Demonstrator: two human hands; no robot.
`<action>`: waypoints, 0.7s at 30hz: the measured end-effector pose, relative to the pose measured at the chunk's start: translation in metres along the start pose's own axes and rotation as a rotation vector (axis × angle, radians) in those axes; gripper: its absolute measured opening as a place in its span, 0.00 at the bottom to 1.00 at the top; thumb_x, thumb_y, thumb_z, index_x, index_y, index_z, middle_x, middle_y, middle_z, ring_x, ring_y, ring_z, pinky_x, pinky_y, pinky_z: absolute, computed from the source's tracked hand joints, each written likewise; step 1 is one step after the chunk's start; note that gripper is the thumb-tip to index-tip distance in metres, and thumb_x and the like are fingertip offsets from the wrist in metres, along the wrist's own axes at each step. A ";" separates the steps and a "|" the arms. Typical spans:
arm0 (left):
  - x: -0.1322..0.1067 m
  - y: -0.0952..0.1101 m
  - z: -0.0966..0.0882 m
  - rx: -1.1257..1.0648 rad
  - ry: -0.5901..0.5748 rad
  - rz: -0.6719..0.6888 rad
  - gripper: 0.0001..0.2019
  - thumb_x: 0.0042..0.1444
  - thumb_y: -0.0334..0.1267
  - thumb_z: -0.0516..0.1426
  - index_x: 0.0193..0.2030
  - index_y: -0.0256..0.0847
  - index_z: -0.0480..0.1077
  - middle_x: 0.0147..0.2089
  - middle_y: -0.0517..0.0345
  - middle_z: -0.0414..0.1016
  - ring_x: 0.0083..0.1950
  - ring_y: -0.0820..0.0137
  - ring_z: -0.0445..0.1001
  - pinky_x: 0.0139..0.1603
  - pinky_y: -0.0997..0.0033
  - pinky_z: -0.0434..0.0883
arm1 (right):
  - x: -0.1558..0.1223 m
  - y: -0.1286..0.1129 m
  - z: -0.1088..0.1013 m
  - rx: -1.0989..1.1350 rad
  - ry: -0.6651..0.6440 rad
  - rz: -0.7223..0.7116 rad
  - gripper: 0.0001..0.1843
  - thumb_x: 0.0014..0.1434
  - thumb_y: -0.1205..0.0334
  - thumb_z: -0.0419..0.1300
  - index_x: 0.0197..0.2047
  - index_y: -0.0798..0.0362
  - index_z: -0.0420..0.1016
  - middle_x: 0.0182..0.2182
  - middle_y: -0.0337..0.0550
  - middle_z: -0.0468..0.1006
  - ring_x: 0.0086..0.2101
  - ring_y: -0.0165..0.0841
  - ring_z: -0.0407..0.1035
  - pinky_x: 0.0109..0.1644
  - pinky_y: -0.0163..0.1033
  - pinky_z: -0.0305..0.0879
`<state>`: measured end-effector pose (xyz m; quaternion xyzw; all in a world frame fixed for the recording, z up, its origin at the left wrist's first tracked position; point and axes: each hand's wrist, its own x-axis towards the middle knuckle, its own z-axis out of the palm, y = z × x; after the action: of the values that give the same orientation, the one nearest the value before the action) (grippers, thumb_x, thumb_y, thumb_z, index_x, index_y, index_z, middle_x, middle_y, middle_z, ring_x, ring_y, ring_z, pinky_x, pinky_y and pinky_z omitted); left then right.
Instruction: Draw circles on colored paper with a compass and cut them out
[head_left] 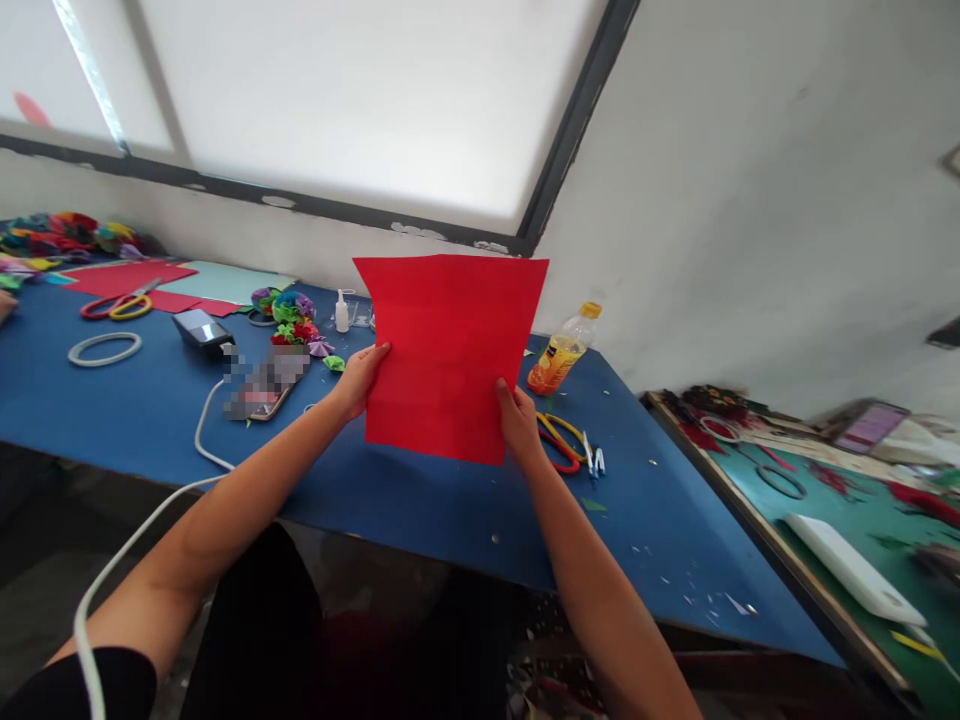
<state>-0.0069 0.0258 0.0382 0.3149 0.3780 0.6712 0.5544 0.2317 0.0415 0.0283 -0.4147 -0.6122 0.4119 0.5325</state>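
Observation:
A sheet of red paper (450, 350) is held up in front of me above the blue table, with faint fold creases across it. My left hand (361, 380) pinches its left edge, the thumb on the near face. On the lower right edge my right hand (519, 420) grips it the same way; the fingers behind the sheet are hidden. Just beyond my right hand lie scissors with red and yellow handles (562, 443), partly covered, beside small white-and-blue clips (594, 462).
A juice bottle (564, 350) leans at the back right. Left on the blue table (450, 520) are a phone (274, 385), a black device (201, 332), paper flowers (292, 315), scissors (124, 302) and a grey ring (105, 350). A white cable (157, 520) crosses my left arm.

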 end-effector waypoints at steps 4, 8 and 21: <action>-0.001 0.001 0.000 -0.007 0.008 0.003 0.07 0.55 0.38 0.57 0.36 0.36 0.72 0.36 0.50 0.80 0.42 0.60 0.80 0.43 0.63 0.77 | 0.003 0.006 -0.001 -0.016 0.019 0.018 0.28 0.52 0.31 0.55 0.29 0.51 0.71 0.24 0.39 0.75 0.28 0.36 0.69 0.28 0.37 0.65; -0.005 0.001 0.002 -0.013 -0.002 0.029 0.08 0.56 0.38 0.56 0.39 0.37 0.72 0.38 0.52 0.80 0.44 0.61 0.79 0.45 0.62 0.77 | 0.004 0.011 -0.001 -0.046 0.018 0.002 0.28 0.52 0.32 0.55 0.34 0.50 0.74 0.29 0.40 0.77 0.34 0.38 0.71 0.35 0.39 0.68; -0.014 0.001 0.009 0.038 0.001 -0.027 0.06 0.54 0.38 0.57 0.33 0.38 0.73 0.36 0.48 0.80 0.44 0.55 0.79 0.42 0.60 0.76 | 0.005 0.021 0.000 -0.141 0.001 -0.055 0.28 0.55 0.36 0.54 0.43 0.52 0.76 0.39 0.46 0.80 0.46 0.44 0.71 0.48 0.47 0.68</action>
<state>0.0026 0.0135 0.0441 0.3200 0.3953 0.6564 0.5572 0.2331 0.0523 0.0103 -0.4347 -0.6505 0.3527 0.5134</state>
